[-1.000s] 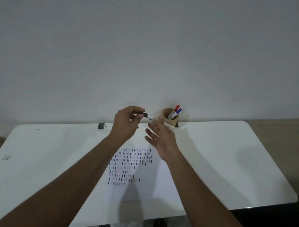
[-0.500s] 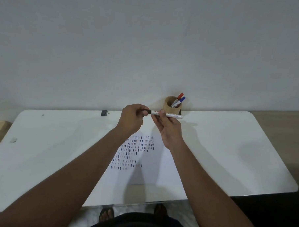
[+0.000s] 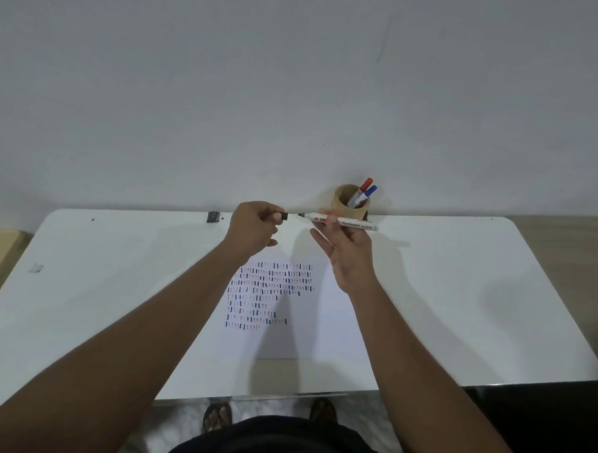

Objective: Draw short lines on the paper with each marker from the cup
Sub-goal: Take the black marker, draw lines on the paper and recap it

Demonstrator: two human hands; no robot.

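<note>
left hand [image 3: 253, 229] pinches the black cap [image 3: 283, 215]; right hand [image 3: 349, 252] grips the uncapped marker [image 3: 342, 223] level, tip toward 9 o'clock, just apart from the cap. cup [image 3: 350, 204] at 12 o'clock of the paper [image 3: 334, 317] on the surface [image 3: 459, 284].

Paper [image 3: 334, 327] flat on the table [image 3: 458, 301], mid-front. Cup [image 3: 350, 203] at the far edge against the wall [image 3: 296, 89], two markers [image 3: 362, 194] inside. Small clip [image 3: 213, 216] left of cup, same edge.

A white table [image 3: 459, 284] stands against a plain grey wall [image 3: 296, 89], pale mottled floor [image 3: 276, 407] beneath.
</note>
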